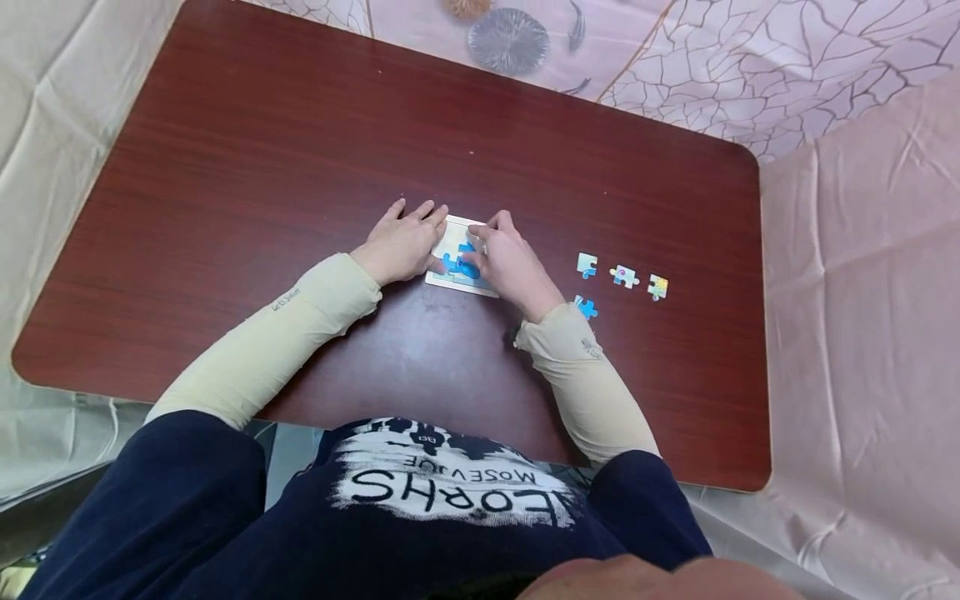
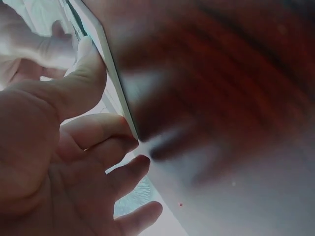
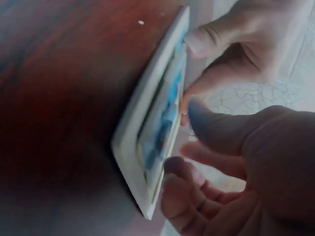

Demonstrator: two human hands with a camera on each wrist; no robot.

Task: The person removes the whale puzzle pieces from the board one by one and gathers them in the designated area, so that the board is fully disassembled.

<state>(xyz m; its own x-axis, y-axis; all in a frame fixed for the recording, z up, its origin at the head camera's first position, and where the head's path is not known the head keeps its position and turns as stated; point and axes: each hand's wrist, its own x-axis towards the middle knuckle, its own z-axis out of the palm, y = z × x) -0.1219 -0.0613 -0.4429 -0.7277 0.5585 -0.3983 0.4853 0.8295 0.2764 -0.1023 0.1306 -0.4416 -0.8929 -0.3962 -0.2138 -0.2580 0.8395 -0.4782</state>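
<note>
A small jigsaw puzzle board with a white frame lies near the middle of the table, partly filled with blue pieces. My left hand rests at its left side with the fingers spread. The left thumb lies on the frame's edge, and a fingertip touches the edge further along. Over the board's right part is my right hand, its thumb and bent fingers apart close to the pieces. No piece shows between them. This hand hides part of the board.
Several loose jigsaw pieces lie right of the board: a pale blue one, one with a pink mark, a yellowish one and a blue one near the right sleeve. The brown table meets patterned cloth at the back.
</note>
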